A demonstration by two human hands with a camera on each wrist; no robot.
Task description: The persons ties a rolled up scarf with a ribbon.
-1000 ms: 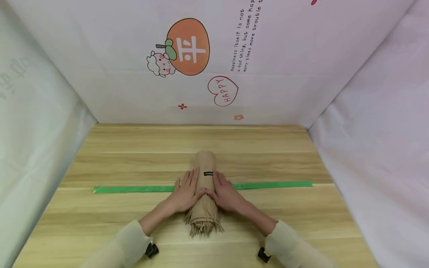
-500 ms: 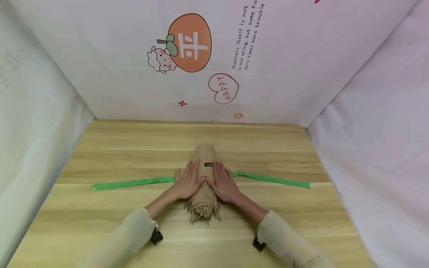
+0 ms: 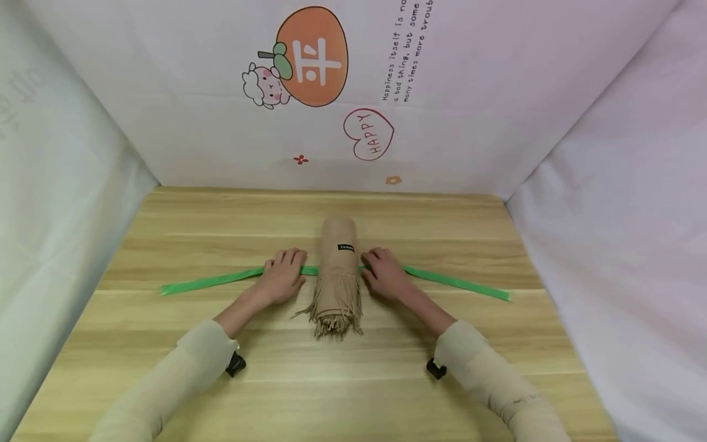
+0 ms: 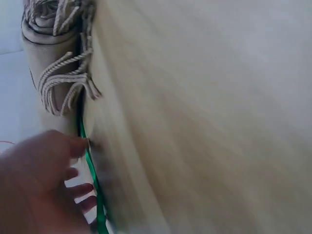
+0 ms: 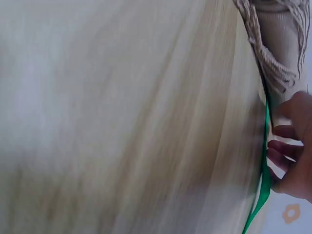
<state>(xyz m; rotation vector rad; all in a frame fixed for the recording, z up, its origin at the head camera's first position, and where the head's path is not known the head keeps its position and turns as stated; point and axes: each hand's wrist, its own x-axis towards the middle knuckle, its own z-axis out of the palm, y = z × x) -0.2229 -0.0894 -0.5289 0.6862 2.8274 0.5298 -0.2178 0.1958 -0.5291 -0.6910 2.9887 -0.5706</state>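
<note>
A rolled beige scarf (image 3: 338, 264) with a fringed near end and a small black label (image 3: 345, 247) lies lengthwise in the middle of the table. A green ribbon (image 3: 212, 282) passes crosswise beneath it. My left hand (image 3: 283, 276) is over the ribbon just left of the roll, fingers loosely bent. On the other side, my right hand (image 3: 385, 273) is at the ribbon too, its fingertips close to the scarf. Both wrist views show the ribbon (image 4: 95, 183) running right along the fingers, with thumb and fingers apart. The fringe (image 5: 273, 63) hangs at the scarf's near end.
The wooden table (image 3: 331, 393) ends at a white printed cloth wall (image 3: 453, 135) at the back. White cloth (image 3: 66, 184) also hangs on both sides. A black wrist mount (image 3: 235, 364) shows under the left sleeve, another (image 3: 436, 368) under the right.
Both hands have let go of the scarf's sides and moved outward over the ribbon. Earlier they pressed on the roll. The ribbon's outer ends now slant toward me; the scarf appears higher in view.
</note>
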